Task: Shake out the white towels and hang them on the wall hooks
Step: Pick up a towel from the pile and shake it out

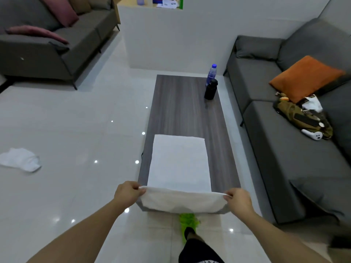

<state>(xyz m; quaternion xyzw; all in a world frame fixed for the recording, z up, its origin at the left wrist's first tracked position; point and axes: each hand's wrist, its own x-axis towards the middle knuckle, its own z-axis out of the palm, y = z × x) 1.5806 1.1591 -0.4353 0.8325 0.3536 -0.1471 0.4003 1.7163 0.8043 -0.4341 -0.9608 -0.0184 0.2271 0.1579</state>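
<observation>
Far left, upper corner: dark grey fabric sofa (57, 40) with two dusty-pink cushions (60, 10), standing on the glossy pale tiled floor (79, 118). Lower on that floor, well apart from everything else: crumpled white towel (20, 159), lying in a loose heap.

Near the bottom, left of centre: left hand (128, 194), fingers curled, pinching the left near corner of a flat white rectangular towel (179, 162). Towel spread lengthwise over the near half of a long grey wood-grain coffee table (182, 105), near edge lifted off the tabletop and drooping between the two hands in front of the table's near end. Far edge of the towel flat on the wood.

Below the towel's sagging edge: bright green shoe (189, 223) on the floor, with a black-clad leg above it.

At the table's far right corner: matt black bottle (210, 90), upright, and just behind it, touching or almost touching, a clear plastic water bottle with a blue cap (211, 73).

Right of centre, level with the left: right hand (239, 201), likewise closed in a pinch on the towel's right near corner.

Far right: second dark grey sofa (284, 149) along the wall, carrying an orange square cushion (305, 76), an olive-green bag (303, 116) with a scrap of white paper on it, and a white handheld controller (312, 134) beside the bag.
</observation>
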